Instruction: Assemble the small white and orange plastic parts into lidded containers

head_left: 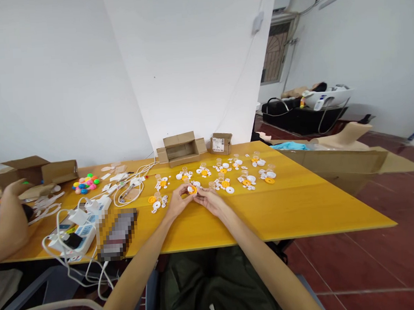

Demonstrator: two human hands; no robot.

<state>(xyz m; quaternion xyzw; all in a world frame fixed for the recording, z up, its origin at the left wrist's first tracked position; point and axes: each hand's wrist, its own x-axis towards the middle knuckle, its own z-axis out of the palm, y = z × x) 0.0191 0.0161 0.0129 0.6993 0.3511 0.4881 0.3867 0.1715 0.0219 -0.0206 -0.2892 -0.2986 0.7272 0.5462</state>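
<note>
In the head view, the orange wheel sits up between the two hands, above the near half of the bench, and everything turns on how it lies between them. The left hand comes in from its left side, and its grip is closed, thumb and forefinger pinching the rim. The right hand comes in from its right side with fingers curled and fingertips at the near right edge; whether that grip pinches or only steadies is too small to tell. A small white part shows against the wheel's upper left; whether it is seated or loose, I cannot tell. The wheel is round, so it offers no clear long axis, and its exact tilt is hard to read. Neither hand is clearly nearer: both meet at it, the left with the surer hold.

Left of the wheel lies a loose set with a second orange wheel and a clear cup. Right of it, past the right hand's fingers, lie an orange disc and a white disc, near each other. Beyond the wheel, at the wall, stands an open cardboard box. Well to its left are a power strip and, farther off, another person's forearm.
</note>
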